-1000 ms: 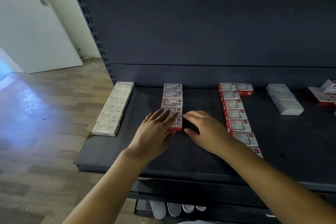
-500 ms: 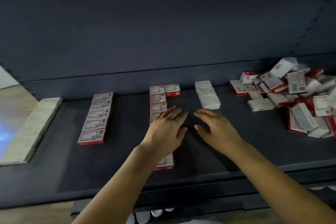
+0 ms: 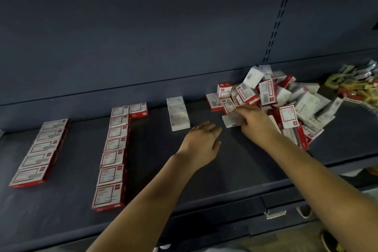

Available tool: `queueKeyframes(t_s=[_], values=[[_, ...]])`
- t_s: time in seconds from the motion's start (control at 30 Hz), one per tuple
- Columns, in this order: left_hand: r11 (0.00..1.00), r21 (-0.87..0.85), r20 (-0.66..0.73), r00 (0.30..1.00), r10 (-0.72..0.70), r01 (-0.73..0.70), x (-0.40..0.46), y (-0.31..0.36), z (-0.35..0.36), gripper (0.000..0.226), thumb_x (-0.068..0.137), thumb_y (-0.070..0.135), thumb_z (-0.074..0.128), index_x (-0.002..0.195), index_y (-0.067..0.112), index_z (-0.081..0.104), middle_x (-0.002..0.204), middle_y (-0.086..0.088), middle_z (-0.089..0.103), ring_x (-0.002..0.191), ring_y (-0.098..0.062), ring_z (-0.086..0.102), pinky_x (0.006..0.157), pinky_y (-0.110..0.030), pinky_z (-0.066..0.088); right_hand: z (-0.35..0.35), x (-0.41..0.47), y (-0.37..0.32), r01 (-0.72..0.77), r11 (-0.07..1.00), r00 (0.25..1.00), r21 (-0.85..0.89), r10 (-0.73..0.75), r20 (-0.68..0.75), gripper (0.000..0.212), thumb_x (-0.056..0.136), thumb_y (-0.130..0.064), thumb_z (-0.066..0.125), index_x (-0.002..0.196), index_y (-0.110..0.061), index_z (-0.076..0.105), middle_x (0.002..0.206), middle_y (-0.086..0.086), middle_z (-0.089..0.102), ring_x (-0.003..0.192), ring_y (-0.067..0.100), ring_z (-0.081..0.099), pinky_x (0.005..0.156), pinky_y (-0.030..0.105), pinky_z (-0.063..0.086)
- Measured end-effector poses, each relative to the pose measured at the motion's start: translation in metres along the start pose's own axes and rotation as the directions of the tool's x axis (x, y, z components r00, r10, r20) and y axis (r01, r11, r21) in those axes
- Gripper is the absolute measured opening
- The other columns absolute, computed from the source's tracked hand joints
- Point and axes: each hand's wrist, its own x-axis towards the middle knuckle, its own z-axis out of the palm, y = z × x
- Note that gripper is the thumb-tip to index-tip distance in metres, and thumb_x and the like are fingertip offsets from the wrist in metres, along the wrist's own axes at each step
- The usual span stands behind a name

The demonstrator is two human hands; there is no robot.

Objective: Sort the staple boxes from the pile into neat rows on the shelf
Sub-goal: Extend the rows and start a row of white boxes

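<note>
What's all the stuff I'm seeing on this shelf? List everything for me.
shelf: one, dark grey, runs across the view.
left row: five red-and-white staple boxes, far left of the shelf.
middle row: seven red-and-white boxes running front to back, plus one extra box beside its back end.
white row: short row of whitish boxes, count unclear, right of the middle row.
pile: many jumbled red-and-white and whitish boxes, right side.
yellow and red packets: a blurred heap, far right edge.
left hand: empty, fingers loose, over bare shelf.
right hand: reaching into the pile's near-left edge; grip cannot be told.
</note>
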Motion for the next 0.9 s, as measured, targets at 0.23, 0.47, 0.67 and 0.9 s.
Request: queueKeyframes(t_s=[0.23, 0.47, 0.67, 0.9], values=[[0.999, 0.028, 0.001, 0.999, -0.037, 0.037, 0.017, 0.007, 0.0, 0.043, 0.097, 0.024, 0.043, 0.138, 0.012, 0.041, 0.143, -0.004, 0.042, 0.137, -0.019, 0.028, 0.111, -0.029, 0.021, 0.003, 0.025, 0.01, -0.037, 0.944, 0.971, -0.327, 0.111, 0.212, 0.033, 0.089, -0.017, 0.05, 0.121, -0.009, 0.055, 0.128, 0.01, 0.049, 0.121, 0.028, 0.038, 0.098, 0.041, 0.039], [0.997, 0.018, -0.016, 0.997, -0.071, 0.071, 0.016, 0.008, 0.003, 0.041, 0.097, 0.025, 0.044, 0.136, 0.012, 0.045, 0.141, -0.004, 0.043, 0.134, -0.019, 0.032, 0.109, -0.031, 0.028, 0.016, 0.026, 0.012, -0.013, 0.883, 0.946, -0.47, 0.162, 0.279, 0.051, 0.086, -0.021, 0.05, 0.135, -0.009, 0.039, 0.134, 0.008, 0.028, 0.123, 0.029, 0.026, 0.103, 0.039, 0.026], [0.997, 0.04, -0.022, 0.997, -0.069, 0.07, 0.016, 0.006, 0.005, 0.044, 0.098, 0.027, 0.042, 0.139, 0.015, 0.041, 0.144, -0.002, 0.041, 0.135, -0.017, 0.03, 0.11, -0.029, 0.024, 0.021, 0.024, 0.014, -0.053, 0.899, 0.958, -0.435, 0.169, 0.231, 0.045, 0.086, -0.023, 0.051, 0.129, -0.012, 0.044, 0.133, 0.004, 0.027, 0.124, 0.025, 0.025, 0.105, 0.038, 0.025], [0.997, 0.066, -0.032, 0.998, -0.049, 0.051, 0.015, 0.005, 0.004, 0.043, 0.098, 0.03, 0.041, 0.138, 0.014, 0.042, 0.142, -0.002, 0.042, 0.135, -0.018, 0.029, 0.11, -0.03, 0.022, 0.019, 0.02, 0.02, -0.063, 0.949, 0.98, -0.309, 0.118, 0.163, 0.043, 0.095, -0.031, 0.044, 0.132, -0.011, 0.037, 0.134, 0.005, 0.031, 0.124, 0.024, 0.028, 0.104, 0.039, 0.025]])
